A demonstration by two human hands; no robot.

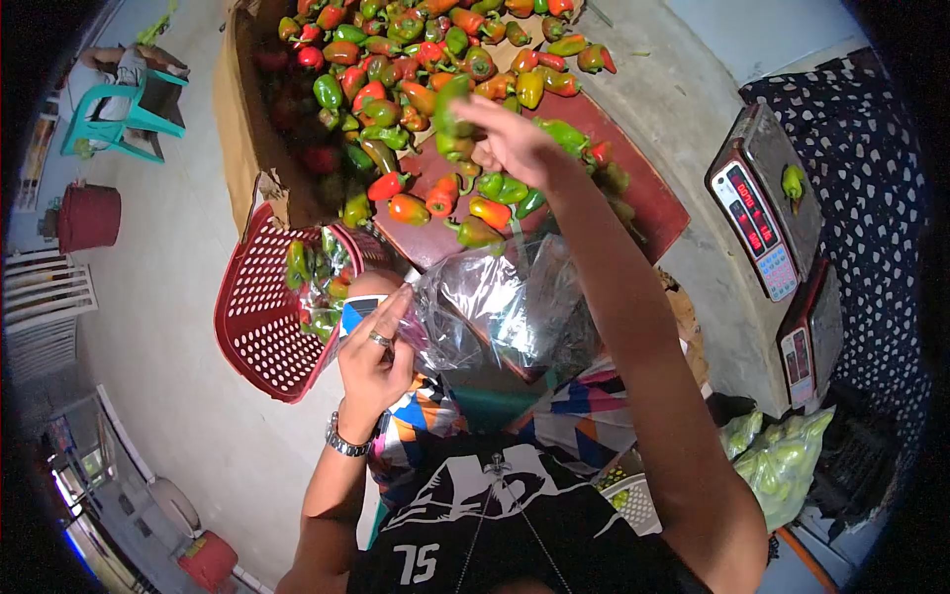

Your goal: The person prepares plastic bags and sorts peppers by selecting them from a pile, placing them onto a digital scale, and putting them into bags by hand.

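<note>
My left hand (376, 351), with a ring and a wristwatch, pinches the edge of a clear plastic bag (505, 307) that lies over my lap. My right hand (510, 139) reaches over the pile of red, orange and green peppers (406, 59). A green pepper (452, 104), slightly blurred, is at its fingers. Below that hand, loose peppers lie on the dark red board (633, 148), close to the bag's top edge.
A torn cardboard box (237, 119) borders the pile at left. Below it stands a red perforated basket (267, 327) with bagged peppers. Two digital scales (757, 228) stand at right, near a bag of green peppers (782, 465). A teal chair (119, 114) is at upper left.
</note>
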